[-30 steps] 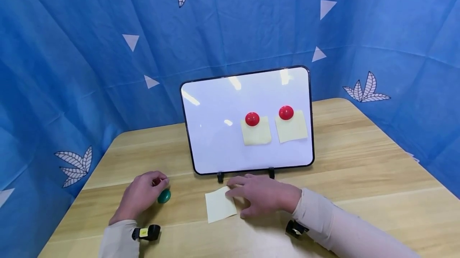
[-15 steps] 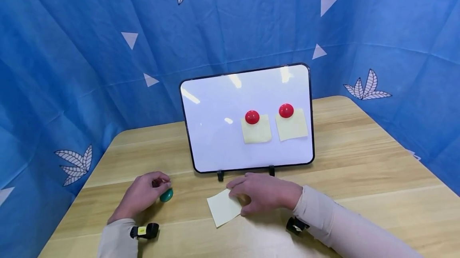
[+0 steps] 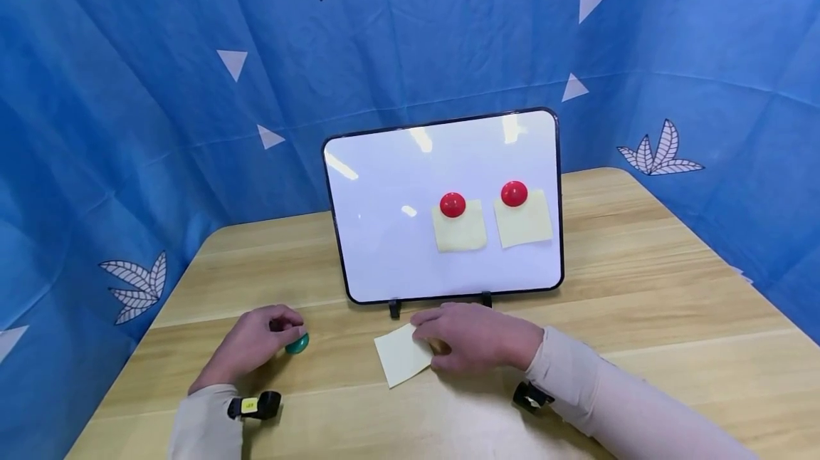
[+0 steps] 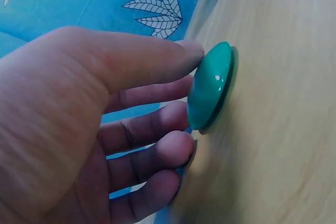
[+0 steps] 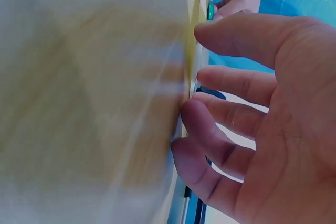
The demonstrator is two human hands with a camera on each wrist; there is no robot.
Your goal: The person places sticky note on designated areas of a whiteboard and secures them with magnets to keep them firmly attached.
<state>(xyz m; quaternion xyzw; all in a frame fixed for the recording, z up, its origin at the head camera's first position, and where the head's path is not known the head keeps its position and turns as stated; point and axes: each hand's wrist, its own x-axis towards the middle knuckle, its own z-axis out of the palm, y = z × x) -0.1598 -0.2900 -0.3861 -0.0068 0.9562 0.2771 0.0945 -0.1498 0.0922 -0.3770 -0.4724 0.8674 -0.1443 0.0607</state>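
In the head view my left hand (image 3: pixel 253 342) is low at the table's left, holding a round green magnet (image 3: pixel 297 343) by its edge. The left wrist view has the thumb at one side of the domed magnet (image 4: pixel 212 85) and fingertips at the other, close against the wood. My right hand (image 3: pixel 477 337) grips the right edge of a pale yellow sticky note (image 3: pixel 400 354) in front of the board. Seen from the right wrist, the note (image 5: pixel 195 30) is a thin yellow sliver by the thumb; the fingers are bent along the tabletop.
Behind the hands a whiteboard (image 3: pixel 384 232) with a black frame stands on small black feet (image 3: pixel 394 309). Two yellow notes hang on its right half, under a red magnet (image 3: pixel 452 205) and another red magnet (image 3: pixel 514 194). A blue curtain (image 3: pixel 410 40) surrounds the wooden table (image 3: pixel 640 289).
The sticky note has turned and shifted slightly right, toward my right hand, whose thumb and fingers have drawn closer together. My left hand stays at the green magnet. The head view has tilted slightly.
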